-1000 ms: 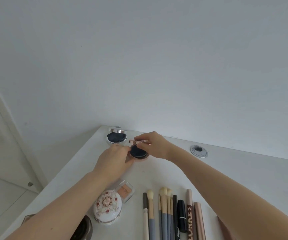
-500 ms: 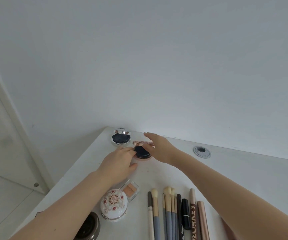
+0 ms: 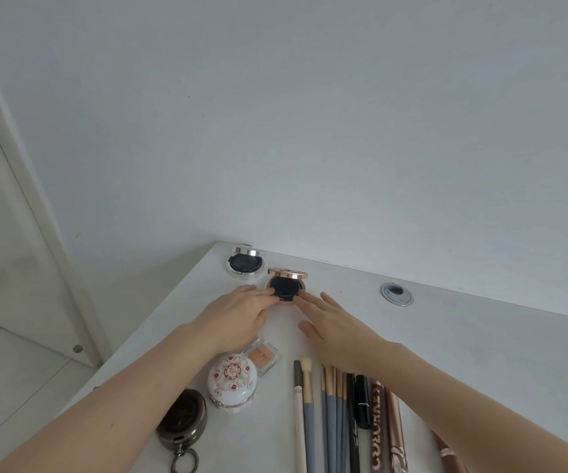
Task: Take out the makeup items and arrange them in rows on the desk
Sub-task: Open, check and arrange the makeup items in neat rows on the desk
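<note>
Both hands, left (image 3: 238,314) and right (image 3: 335,327), lie flat-fingered, touching the open compact (image 3: 286,285).

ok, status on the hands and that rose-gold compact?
Left hand open, fingertips touching the rose-gold compact. Right hand open, fingers at its right edge. Compact lid up, beside the silver compact. Nothing blocking.

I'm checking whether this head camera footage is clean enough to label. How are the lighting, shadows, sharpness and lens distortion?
Head view: soft, even light with only faint shadows under the left hand and right hand; small glints on the rose-gold compact lid rim, no harsh glare; the desk edge bows from the wide-angle lens; the picture looks slightly soft overall, yet the large lettering on one tube near the bottom edge shows clearly.
</note>
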